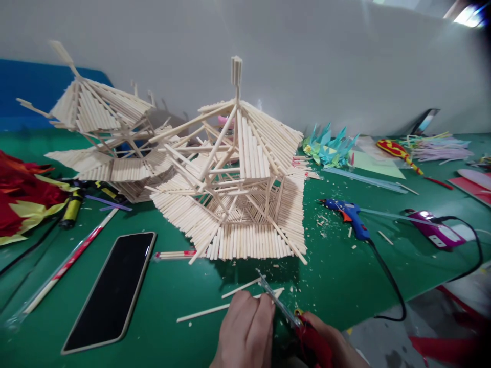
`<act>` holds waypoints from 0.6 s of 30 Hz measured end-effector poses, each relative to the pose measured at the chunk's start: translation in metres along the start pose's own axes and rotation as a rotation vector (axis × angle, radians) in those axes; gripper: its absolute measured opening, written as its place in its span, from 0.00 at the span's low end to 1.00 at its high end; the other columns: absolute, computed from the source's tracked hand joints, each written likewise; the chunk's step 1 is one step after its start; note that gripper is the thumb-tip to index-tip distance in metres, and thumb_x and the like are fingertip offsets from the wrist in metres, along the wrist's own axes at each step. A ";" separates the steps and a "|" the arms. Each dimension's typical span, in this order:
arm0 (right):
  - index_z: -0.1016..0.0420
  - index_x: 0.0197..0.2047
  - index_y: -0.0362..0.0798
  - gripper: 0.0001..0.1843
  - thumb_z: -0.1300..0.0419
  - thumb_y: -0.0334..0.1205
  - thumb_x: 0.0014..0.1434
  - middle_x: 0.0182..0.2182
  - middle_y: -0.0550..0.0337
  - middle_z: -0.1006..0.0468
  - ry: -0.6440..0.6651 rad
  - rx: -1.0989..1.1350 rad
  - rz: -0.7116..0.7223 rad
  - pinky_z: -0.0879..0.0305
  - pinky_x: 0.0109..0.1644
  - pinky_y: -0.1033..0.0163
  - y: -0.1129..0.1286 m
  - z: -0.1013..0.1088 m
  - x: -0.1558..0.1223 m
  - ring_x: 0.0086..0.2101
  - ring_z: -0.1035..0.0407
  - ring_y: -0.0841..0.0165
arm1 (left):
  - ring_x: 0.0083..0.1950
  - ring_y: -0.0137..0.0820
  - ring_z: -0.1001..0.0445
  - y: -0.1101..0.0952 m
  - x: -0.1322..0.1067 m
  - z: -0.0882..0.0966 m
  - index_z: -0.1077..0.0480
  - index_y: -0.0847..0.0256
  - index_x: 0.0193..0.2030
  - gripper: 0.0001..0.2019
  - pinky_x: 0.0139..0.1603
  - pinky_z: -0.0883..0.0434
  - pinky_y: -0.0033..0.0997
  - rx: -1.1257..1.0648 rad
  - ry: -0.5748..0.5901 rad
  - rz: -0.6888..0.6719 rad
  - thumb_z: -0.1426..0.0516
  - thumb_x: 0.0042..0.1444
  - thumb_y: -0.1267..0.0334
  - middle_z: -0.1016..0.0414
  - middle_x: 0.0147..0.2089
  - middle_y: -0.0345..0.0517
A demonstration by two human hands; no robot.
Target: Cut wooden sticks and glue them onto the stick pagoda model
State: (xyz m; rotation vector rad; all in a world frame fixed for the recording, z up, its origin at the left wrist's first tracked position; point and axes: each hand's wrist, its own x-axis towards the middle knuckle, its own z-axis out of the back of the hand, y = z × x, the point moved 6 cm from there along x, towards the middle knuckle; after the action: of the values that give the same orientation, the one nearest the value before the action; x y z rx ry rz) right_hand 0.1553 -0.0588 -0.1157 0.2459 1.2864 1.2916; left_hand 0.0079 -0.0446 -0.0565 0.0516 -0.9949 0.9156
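In the head view, my left hand (245, 327) is closed at the bottom centre, its fingertips pinching a thin wooden stick (203, 313) that lies across the green table. My right hand (326, 332) grips red-handled scissors (283, 308), their metal blades slanting up and left to the stick's right end, beside my left fingertips. Whether the blades touch the stick I cannot tell. A shorter stick (241, 287) lies just beyond my left hand. Behind both hands stands a pavilion model (253, 240) built of wooden sticks, with a partly covered roof.
A second stick model (111, 112) stands at the back left. A phone (111, 291) and a wrapped stick packet (72, 260) lie left. On the right are a blue glue gun (351, 217) with its cord, a purple power box (437, 230) and blue folded paper (330, 145).
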 end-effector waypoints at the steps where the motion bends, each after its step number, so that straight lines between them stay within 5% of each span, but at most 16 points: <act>1: 0.29 0.32 0.49 0.09 0.42 0.39 0.44 0.26 0.64 0.24 0.004 0.001 0.005 0.38 0.30 0.69 0.000 0.000 0.000 0.29 0.30 0.67 | 0.35 0.38 0.27 0.001 0.000 0.001 0.33 0.67 0.46 0.10 0.36 0.29 0.35 -0.003 -0.013 0.036 0.48 0.57 0.71 0.26 0.31 0.53; 4: 0.30 0.33 0.49 0.11 0.41 0.39 0.42 0.26 0.64 0.25 0.001 -0.008 0.006 0.38 0.31 0.68 0.002 0.003 -0.002 0.29 0.31 0.67 | 0.37 0.36 0.26 0.006 0.006 0.000 0.31 0.61 0.42 0.08 0.39 0.29 0.32 -0.119 0.025 0.173 0.49 0.57 0.71 0.24 0.34 0.50; 10: 0.32 0.40 0.48 0.15 0.43 0.39 0.46 0.29 0.62 0.24 -0.023 -0.017 0.013 0.38 0.33 0.68 0.012 0.015 -0.004 0.29 0.31 0.68 | 0.27 0.27 0.30 0.026 0.014 -0.019 0.27 0.59 0.27 0.10 0.30 0.34 0.22 -0.739 0.419 0.725 0.47 0.56 0.64 0.28 0.25 0.39; 14: 0.32 0.40 0.49 0.15 0.42 0.39 0.46 0.31 0.62 0.24 -0.078 0.000 0.007 0.37 0.37 0.67 0.010 0.020 -0.003 0.33 0.31 0.66 | 0.30 0.29 0.32 0.036 -0.001 -0.025 0.25 0.60 0.31 0.10 0.30 0.35 0.23 -0.940 0.390 1.036 0.45 0.53 0.59 0.26 0.27 0.41; 18: 0.30 0.37 0.50 0.12 0.41 0.41 0.46 0.28 0.64 0.25 -0.096 0.041 0.012 0.37 0.37 0.67 -0.006 0.018 0.005 0.32 0.30 0.66 | 0.27 0.29 0.34 0.040 -0.003 -0.023 0.25 0.60 0.28 0.10 0.24 0.36 0.23 -0.861 0.337 1.070 0.44 0.52 0.58 0.28 0.25 0.41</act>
State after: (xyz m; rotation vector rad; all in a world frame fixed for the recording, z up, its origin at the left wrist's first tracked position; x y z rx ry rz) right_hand 0.1717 -0.0488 -0.1167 0.3411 1.2321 1.2493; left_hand -0.0043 -0.0110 -0.0865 -1.4294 -1.0034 1.2936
